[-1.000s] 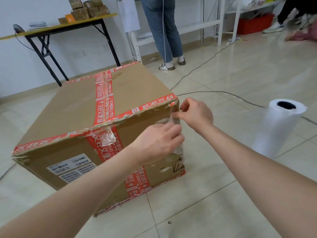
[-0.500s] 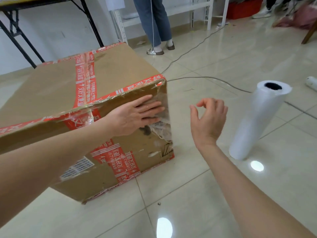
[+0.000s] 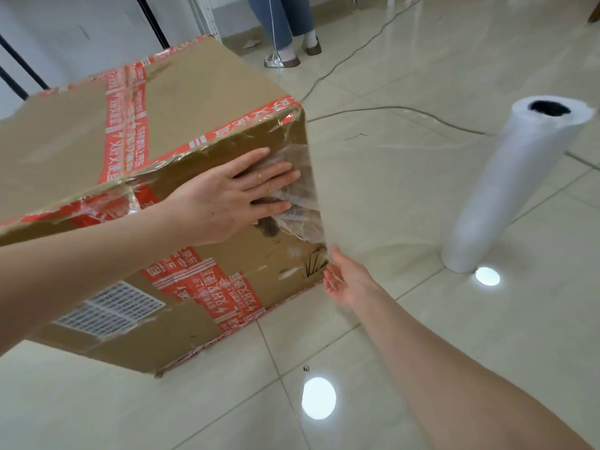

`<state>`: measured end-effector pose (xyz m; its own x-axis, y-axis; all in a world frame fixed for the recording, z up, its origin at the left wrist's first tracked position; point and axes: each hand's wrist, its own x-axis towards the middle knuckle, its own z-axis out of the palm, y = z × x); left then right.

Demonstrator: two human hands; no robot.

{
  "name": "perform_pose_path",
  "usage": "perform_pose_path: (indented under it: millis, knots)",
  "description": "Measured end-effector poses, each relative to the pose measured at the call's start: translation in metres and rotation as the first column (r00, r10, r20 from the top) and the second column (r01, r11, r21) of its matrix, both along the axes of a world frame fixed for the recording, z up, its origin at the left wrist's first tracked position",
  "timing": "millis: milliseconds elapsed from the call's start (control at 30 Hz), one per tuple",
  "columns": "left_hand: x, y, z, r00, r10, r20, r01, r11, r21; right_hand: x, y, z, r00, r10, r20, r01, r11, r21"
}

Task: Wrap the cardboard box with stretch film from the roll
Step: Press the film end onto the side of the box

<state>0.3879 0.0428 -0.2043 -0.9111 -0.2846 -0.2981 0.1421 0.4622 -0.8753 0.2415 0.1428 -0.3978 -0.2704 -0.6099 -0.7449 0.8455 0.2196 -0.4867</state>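
Observation:
A large cardboard box [image 3: 194, 102] with red printed tape stands on the tiled floor. My left hand [image 3: 237, 196] lies flat, fingers straight, on the box's near side and presses the crumpled end of the stretch film [image 3: 298, 196] against it near the right corner. A sheet of clear film runs from that corner across the floor toward the white roll [image 3: 506, 190], which stands upright to the right. My right hand [image 3: 349, 277] is low beside the box's bottom right corner, palm up and fingers relaxed, holding nothing.
A person's legs and shoes [image 3: 285, 56] stand beyond the box. A cable [image 3: 406, 108] runs across the floor behind the film. Black table legs [image 3: 19, 69] and a white shelf post [image 3: 207, 14] stand at the back wall.
My left hand went from pinching the film to pressing it flat on the box. My right hand let go of the corner and dropped to the box's lower corner. The view tilted down.

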Motion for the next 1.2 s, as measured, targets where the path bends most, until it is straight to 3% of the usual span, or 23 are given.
perform_pose_path:
  millis: [100,267,533,633,833,967,1200]
  knots:
    - [0.001,-0.004,-0.002,1.000,-0.016,0.016,0.016,1.000,0.001,-0.010,-0.016,-0.009,0.986,-0.083,0.145,0.085,0.996,-0.009]
    - [0.003,-0.006,-0.002,0.999,-0.033,0.030,0.034,0.999,-0.020,-0.008,-0.020,-0.033,0.960,-0.187,0.207,0.199,0.979,-0.039]
    - [0.008,-0.009,-0.004,0.984,-0.174,-0.038,0.175,0.984,0.029,0.019,0.021,-0.057,0.902,-0.161,0.400,0.245,0.955,-0.169]
    - [0.010,-0.010,-0.003,0.977,-0.205,-0.056,0.208,0.976,0.056,0.025,0.027,-0.062,0.913,-0.118,0.390,0.205,0.960,-0.190]
    - [0.010,-0.013,0.003,0.925,-0.287,-0.250,0.354,0.891,0.284,0.041,0.028,-0.066,0.930,-0.115,0.348,0.162,0.981,-0.109]
    - [0.006,-0.014,-0.006,0.887,-0.211,-0.410,0.367,0.862,0.349,0.043,0.031,-0.063,0.933,-0.129,0.336,0.165,0.983,-0.081]
    - [-0.006,-0.007,-0.011,0.826,-0.231,-0.515,0.379,0.903,0.202,0.049,0.034,-0.061,0.943,-0.128,0.308,0.170,0.979,-0.114]
